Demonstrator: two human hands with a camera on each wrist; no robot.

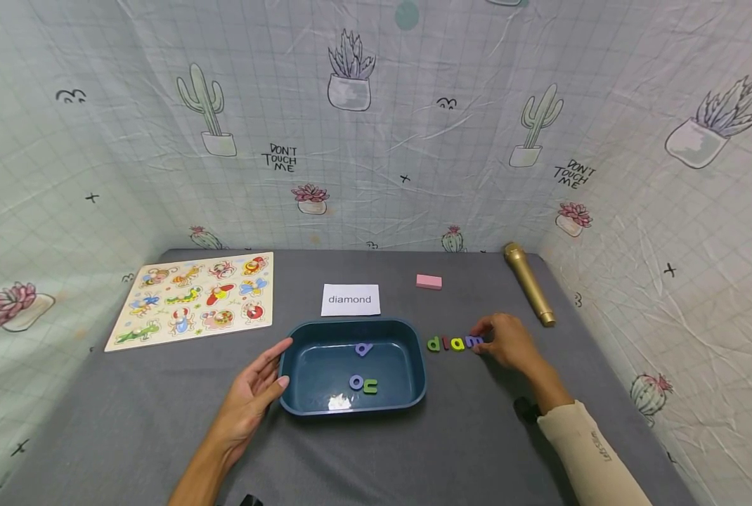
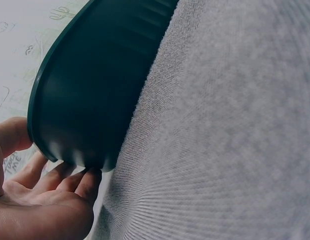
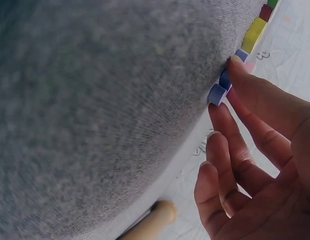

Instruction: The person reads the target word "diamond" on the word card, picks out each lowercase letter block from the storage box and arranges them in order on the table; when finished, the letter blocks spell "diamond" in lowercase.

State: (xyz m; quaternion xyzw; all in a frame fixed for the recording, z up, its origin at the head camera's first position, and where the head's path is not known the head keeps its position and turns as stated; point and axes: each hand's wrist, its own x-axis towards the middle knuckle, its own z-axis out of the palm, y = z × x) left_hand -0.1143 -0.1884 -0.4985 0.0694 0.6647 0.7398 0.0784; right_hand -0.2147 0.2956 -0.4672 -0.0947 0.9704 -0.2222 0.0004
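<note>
The right hand (image 1: 505, 342) rested on the grey table (image 1: 135, 414) at about three o'clock from the blue tray (image 1: 417, 365), its thumb and forefinger pinching the purple letter m (image 1: 474, 341). The right wrist view showed those fingertips (image 3: 238, 70) closed on the letter's edge while the other fingers lay loosely spread beside it. The m sat on the cloth as the last piece of a row, just beside the yellow letter a (image 1: 457, 344), with the green letters d and i (image 1: 435, 344) at its nine o'clock.

The left hand (image 1: 249, 397) lay flat and relaxed, fingers straight, touching the tray's outer wall at the tray's nine o'clock, grasping nothing. Three more letters (image 1: 363, 383) lay inside the tray. A card reading diamond (image 1: 351, 299) lay at the tray's twelve o'clock.
</note>
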